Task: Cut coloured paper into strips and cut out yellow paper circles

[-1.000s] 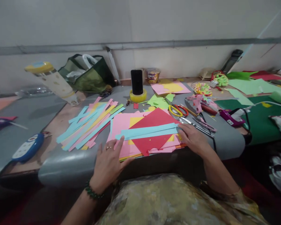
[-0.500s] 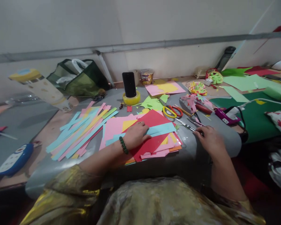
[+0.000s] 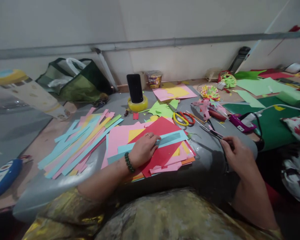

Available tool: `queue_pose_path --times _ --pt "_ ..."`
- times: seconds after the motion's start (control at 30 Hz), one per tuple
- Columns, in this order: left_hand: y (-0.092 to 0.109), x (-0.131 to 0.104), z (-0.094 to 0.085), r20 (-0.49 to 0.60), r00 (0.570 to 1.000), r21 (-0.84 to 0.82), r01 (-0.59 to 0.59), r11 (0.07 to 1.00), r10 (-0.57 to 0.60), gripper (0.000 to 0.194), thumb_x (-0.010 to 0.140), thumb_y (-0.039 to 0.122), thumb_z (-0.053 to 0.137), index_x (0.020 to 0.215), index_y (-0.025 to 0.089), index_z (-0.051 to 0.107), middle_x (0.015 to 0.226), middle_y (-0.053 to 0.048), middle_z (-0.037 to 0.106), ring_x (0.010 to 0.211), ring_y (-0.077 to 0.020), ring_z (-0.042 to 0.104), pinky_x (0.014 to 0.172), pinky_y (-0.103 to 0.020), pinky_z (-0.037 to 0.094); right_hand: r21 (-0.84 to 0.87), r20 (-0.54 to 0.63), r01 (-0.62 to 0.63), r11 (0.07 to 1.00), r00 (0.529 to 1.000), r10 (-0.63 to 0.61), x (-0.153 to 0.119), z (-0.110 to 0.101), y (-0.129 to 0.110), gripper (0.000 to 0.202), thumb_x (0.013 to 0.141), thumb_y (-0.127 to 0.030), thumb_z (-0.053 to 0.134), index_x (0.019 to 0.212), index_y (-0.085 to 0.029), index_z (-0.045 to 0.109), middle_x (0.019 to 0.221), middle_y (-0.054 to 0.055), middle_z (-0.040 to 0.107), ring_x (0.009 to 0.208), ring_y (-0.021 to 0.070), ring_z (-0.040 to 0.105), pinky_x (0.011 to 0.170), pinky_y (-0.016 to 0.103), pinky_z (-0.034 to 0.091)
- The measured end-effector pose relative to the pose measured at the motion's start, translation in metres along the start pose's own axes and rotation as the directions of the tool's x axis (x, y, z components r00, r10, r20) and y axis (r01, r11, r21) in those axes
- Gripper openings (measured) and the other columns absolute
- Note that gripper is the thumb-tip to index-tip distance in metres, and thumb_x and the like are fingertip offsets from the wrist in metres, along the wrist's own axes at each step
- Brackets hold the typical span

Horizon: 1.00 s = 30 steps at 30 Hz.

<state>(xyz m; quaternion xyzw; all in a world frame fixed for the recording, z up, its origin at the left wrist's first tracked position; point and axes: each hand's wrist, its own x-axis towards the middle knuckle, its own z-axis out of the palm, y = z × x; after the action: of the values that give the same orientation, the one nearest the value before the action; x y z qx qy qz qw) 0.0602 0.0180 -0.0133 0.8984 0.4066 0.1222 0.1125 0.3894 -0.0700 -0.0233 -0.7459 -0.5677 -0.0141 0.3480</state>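
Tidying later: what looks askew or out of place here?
The bottle at the far left lies tipped on its side. Paper strips are fanned loosely, and the stack of sheets under the left hand sits crooked, its corners overhanging the table edge.

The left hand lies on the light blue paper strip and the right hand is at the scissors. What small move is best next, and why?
Probably the right hand should close on the black-handled scissors and lift them toward the light blue strip. The left hand lies flat on that strip atop the red sheet, pinning it, and the right fingers are at the handles, though whether they grip is unclear.
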Motion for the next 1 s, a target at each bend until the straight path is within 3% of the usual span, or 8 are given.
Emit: queue_pose_path --times 0.17,0.33,0.57,0.67,0.77,0.87,1.0 --pt "-0.002 0.001 0.0 0.049 0.998 0.031 -0.033 0.999 0.032 0.018 0.096 0.017 0.048 0.092 0.019 0.066 0.087 -0.007 0.067 0.084 -0.0226 0.064 0.073 -0.033 0.05 0.191 0.138 0.083 0.978 0.984 -0.11 0.002 0.008 -0.016 0.039 0.088 -0.061 0.05 0.085 -0.025 0.061 0.076 0.007 0.072 0.068 0.0238 0.067 0.059 0.033 0.051" --pt "-0.009 0.001 -0.006 0.044 0.997 0.032 -0.065 0.997 0.064 0.021 0.095 0.018 0.046 0.089 0.021 0.066 0.085 -0.006 0.069 0.081 -0.0214 0.063 0.074 -0.032 0.048 0.235 0.196 0.162 0.958 0.958 -0.21 0.011 0.018 -0.018 0.027 0.089 -0.048 0.052 0.085 -0.023 0.061 0.078 0.007 0.071 0.07 0.0234 0.068 0.061 0.034 0.053" --pt "-0.011 0.002 -0.015 0.124 0.991 0.051 -0.062 0.997 0.055 0.023 0.095 0.02 0.044 0.095 0.021 0.067 0.089 -0.007 0.069 0.086 -0.0239 0.065 0.082 -0.039 0.048 0.249 0.247 0.249 0.936 0.918 -0.31 0.025 0.024 -0.017 0.013 0.088 -0.034 0.055 0.084 -0.025 0.064 0.084 0.007 0.072 0.078 0.0238 0.067 0.072 0.036 0.055" --pt "-0.012 0.001 -0.01 0.088 0.996 0.036 -0.022 0.999 0.019 0.03 0.095 0.02 0.045 0.117 0.02 0.065 0.103 -0.011 0.07 0.098 -0.026 0.065 0.089 -0.041 0.05 0.251 0.291 0.285 0.925 0.889 -0.353 0.028 0.028 -0.015 0.013 0.089 -0.033 0.057 0.085 -0.025 0.066 0.086 0.007 0.072 0.081 0.0242 0.067 0.074 0.037 0.055" --pt "-0.012 0.001 -0.005 0.054 0.998 -0.013 -0.025 1.0 0.026 0.047 0.098 0.02 0.038 0.143 0.019 0.052 0.138 -0.018 0.057 0.127 -0.0279 0.055 0.103 -0.044 0.047 0.262 0.32 0.303 0.916 0.869 -0.378 0.029 0.032 -0.015 0.014 0.09 -0.032 0.056 0.088 -0.024 0.068 0.088 0.007 0.072 0.082 0.0241 0.068 0.074 0.037 0.055" --pt "-0.008 0.003 -0.001 0.167 0.98 -0.039 -0.107 0.993 0.112 0.051 0.104 0.035 0.033 0.154 0.026 0.039 0.162 -0.015 0.033 0.149 -0.0296 0.032 0.117 -0.051 0.033 0.28 0.337 0.31 0.908 0.855 -0.395 0.028 0.035 -0.018 0.016 0.092 -0.031 0.055 0.091 -0.024 0.069 0.09 0.008 0.073 0.082 0.0238 0.068 0.073 0.036 0.055" --pt "-0.002 0.005 0.0 0.354 0.924 0.019 -0.163 0.986 0.146 0.068 0.099 0.063 0.037 0.158 0.03 0.031 0.168 -0.014 0.02 0.154 -0.0357 0.019 0.12 -0.061 0.021 0.314 0.361 0.308 0.898 0.836 -0.413 0.028 0.034 -0.021 0.017 0.092 -0.031 0.056 0.093 -0.023 0.07 0.09 0.008 0.073 0.083 0.0233 0.069 0.073 0.035 0.055"
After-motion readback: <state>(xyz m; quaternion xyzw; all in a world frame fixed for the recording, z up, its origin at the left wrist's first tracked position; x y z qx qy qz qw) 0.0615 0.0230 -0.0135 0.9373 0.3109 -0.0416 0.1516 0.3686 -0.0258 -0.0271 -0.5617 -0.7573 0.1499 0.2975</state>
